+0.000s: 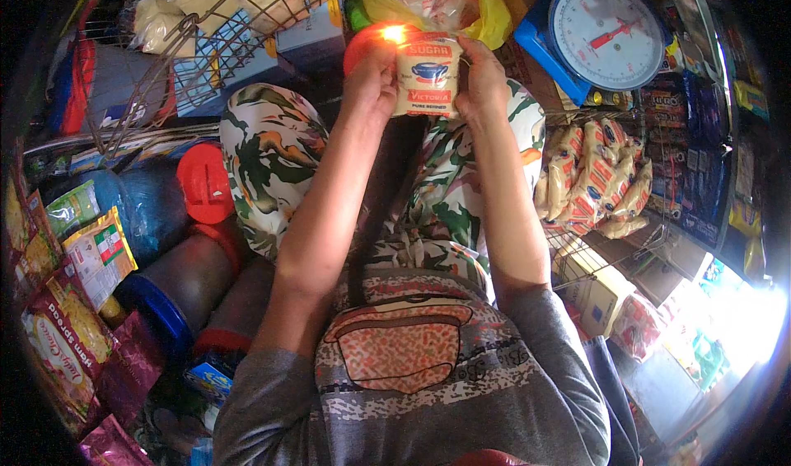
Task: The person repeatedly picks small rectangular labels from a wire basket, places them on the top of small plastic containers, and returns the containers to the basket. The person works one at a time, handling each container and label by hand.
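A small plastic packet of refined sugar (427,76) is held upright between my two hands, its printed front facing up at me. My left hand (372,81) pinches the packet's left edge, and my right hand (484,78) grips the right edge near the top corner. Beside the packet's upper left corner, close to my left fingers, glows a small bright flame (393,33); its source is hidden. Behind my left hand shows a red round object (363,41), partly covered. A yellow plastic bag (497,10) with clear plastic inside lies just beyond the packet.
At upper right stands a blue dial weighing scale (609,33). Several similar sugar packets (593,178) fill a wire rack on the right. A wire basket (204,24) of bagged pale powder is at upper left. Jars with red and blue lids (154,308) crowd the left side.
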